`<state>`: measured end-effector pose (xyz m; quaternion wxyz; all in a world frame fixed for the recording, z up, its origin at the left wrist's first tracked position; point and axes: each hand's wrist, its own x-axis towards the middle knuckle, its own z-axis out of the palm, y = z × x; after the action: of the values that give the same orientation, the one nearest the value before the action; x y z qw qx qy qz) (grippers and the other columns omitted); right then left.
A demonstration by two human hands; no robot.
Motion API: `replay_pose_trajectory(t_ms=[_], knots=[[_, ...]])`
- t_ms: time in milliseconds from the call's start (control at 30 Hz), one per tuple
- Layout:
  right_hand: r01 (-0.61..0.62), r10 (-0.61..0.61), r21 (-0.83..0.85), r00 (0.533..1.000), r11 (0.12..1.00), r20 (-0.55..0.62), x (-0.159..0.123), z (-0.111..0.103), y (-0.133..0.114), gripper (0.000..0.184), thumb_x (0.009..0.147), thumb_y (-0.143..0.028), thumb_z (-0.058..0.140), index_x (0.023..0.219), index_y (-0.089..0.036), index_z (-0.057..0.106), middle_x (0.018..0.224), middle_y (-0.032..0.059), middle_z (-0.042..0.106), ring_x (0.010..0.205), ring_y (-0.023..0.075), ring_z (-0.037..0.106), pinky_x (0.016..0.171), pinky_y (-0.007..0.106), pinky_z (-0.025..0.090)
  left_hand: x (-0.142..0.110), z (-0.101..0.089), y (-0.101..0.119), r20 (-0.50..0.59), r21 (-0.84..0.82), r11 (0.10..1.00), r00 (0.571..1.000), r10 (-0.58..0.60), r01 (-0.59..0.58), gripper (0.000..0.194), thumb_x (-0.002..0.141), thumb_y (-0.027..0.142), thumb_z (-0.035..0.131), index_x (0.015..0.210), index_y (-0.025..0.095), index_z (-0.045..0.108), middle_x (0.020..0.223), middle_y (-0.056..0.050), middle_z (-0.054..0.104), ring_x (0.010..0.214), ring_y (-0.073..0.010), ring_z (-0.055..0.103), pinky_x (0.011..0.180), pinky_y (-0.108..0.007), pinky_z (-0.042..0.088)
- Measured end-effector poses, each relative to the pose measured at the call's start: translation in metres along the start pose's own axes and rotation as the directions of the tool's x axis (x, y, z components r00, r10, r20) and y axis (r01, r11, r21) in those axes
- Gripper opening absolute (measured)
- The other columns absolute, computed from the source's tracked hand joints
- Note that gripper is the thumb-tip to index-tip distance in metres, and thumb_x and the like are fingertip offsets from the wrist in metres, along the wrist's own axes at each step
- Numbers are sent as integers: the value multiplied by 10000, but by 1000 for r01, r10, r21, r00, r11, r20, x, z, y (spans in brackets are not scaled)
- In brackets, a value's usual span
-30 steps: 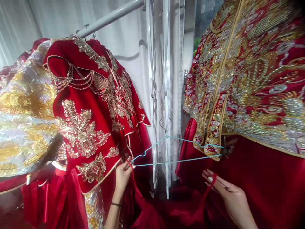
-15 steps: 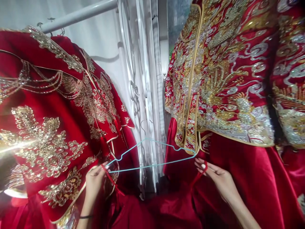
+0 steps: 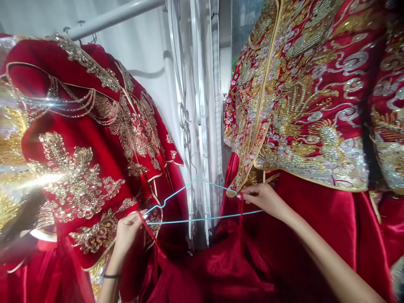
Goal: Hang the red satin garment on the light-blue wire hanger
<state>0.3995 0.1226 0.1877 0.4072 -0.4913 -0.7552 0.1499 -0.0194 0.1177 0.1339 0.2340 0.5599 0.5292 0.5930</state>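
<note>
Head view: our left hand [image 3: 128, 229] pinches the hanger [image 3: 202, 202] end at nine o'clock; right hand [image 3: 263, 200] grips a red loop [image 3: 241, 210] at three; hanger lies crosswise between.

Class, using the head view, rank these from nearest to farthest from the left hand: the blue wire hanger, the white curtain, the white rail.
1. Blue wire hanger: its left end touches the left hand.
2. White curtain: centre, behind the hanger.
3. White rail: top, overhead.
</note>
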Motion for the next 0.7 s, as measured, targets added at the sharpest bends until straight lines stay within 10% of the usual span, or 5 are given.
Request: replay_pose_trajectory(t_ms=[167, 333, 700], knots=[[111, -101, -158, 992, 981, 72, -9, 8, -9, 233, 739, -340, 505, 687, -178, 664, 632, 17, 635, 573, 155, 548, 542, 247, 407, -8, -10, 6, 70, 29, 1000, 998, -5, 3, 213, 574, 337, 657, 627, 131, 676, 558, -15, 632, 553, -140, 539, 546, -246, 446], [76, -86, -95, 991, 993, -107, -19, 26, -6, 316, 751, -443, 491, 647, -178, 629, 563, 13, 582, 482, 130, 462, 477, 249, 365, 1, -14, 32, 292, 149, 987, 956, 16, -62, 173, 604, 305, 636, 562, 137, 631, 550, -8, 610, 559, -133, 527, 561, -232, 430], [148, -160, -91, 975, 985, -156, -16, 42, 3, 404, 802, -465, 444, 579, -186, 633, 541, 23, 562, 489, 147, 497, 506, 269, 385, 23, 29, 89, 669, 345, 864, 742, 49, -368, 186, 707, 183, 480, 558, 137, 580, 531, -19, 595, 510, -120, 540, 531, -211, 393]])
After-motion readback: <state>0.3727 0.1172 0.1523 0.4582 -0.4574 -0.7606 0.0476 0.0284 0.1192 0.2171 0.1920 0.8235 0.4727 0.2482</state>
